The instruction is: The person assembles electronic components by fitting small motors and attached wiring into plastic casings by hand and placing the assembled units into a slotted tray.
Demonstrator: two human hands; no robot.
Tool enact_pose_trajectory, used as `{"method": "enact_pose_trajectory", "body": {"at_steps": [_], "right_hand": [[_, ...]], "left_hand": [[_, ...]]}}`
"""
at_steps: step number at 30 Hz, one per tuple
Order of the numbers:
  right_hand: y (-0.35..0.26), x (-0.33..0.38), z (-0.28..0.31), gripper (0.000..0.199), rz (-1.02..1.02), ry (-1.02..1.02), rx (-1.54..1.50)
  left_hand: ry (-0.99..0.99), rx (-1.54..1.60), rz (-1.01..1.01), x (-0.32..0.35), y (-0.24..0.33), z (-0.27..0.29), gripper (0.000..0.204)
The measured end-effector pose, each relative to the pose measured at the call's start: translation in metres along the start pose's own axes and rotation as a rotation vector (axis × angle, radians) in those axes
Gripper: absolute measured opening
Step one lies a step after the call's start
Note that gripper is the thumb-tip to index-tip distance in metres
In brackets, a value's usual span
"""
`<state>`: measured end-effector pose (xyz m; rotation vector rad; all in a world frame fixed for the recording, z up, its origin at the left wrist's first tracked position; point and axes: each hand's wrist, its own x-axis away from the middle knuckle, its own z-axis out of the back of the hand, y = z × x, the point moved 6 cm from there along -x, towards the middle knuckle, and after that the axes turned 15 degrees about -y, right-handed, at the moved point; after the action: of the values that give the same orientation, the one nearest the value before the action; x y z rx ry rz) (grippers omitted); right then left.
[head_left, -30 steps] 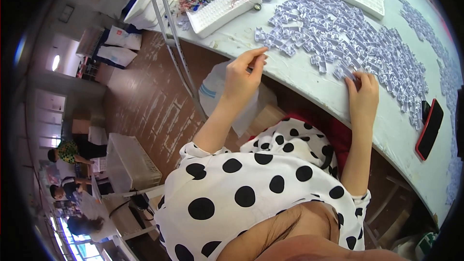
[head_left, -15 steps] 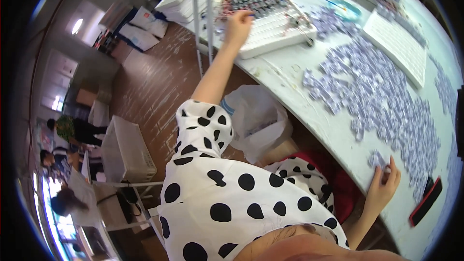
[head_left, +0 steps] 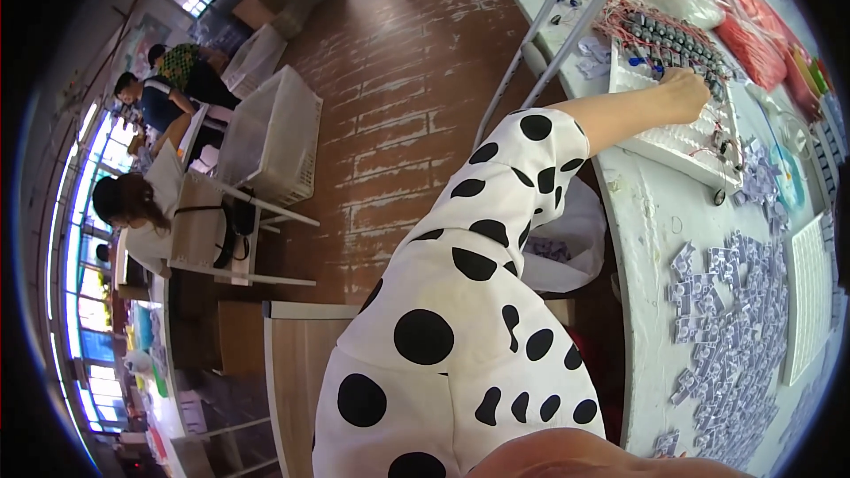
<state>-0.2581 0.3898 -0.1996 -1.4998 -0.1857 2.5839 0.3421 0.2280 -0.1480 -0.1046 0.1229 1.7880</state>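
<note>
Tray [head_left: 673,137]: white, flat, gridded with small square pockets, sitting at the far end of a pale, scuffed table [head_left: 651,301]; its upper rows are packed with small grey cylindrical parts on red wires [head_left: 660,31]. Left hand [head_left: 686,88] lies on the tray beside those parts, fingers curled together at a pocket; can't tell if they pinch anything. Right hand is out of frame. Small grey-white paper tags [head_left: 735,336] are heaped nearer on the table.

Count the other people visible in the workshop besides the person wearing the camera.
3, all at the far left by the windows: one in a patterned green top, one in a dark blue top, and one with dark hair at a white table. Others may be hidden.
</note>
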Motion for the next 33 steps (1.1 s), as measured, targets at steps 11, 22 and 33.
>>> {"method": "enact_pose_trajectory", "body": {"at_steps": [11,22,33], "right_hand": [[0.021,0.038,0.008,0.034,-1.009,-0.377,0.403],[-0.025,-0.017,-0.002,0.025,-1.119,-0.321,0.352],[-0.022,-0.019,-0.013,0.024,-1.011,-0.352,0.380]], "left_hand": [[0.204,-0.271,0.015,-0.016,-0.001,-0.015,0.014],[0.277,0.280,-0.092,-0.008,-0.043,0.023,0.016],[0.386,0.099,-0.130,0.018,-0.069,0.033,0.016]]}}
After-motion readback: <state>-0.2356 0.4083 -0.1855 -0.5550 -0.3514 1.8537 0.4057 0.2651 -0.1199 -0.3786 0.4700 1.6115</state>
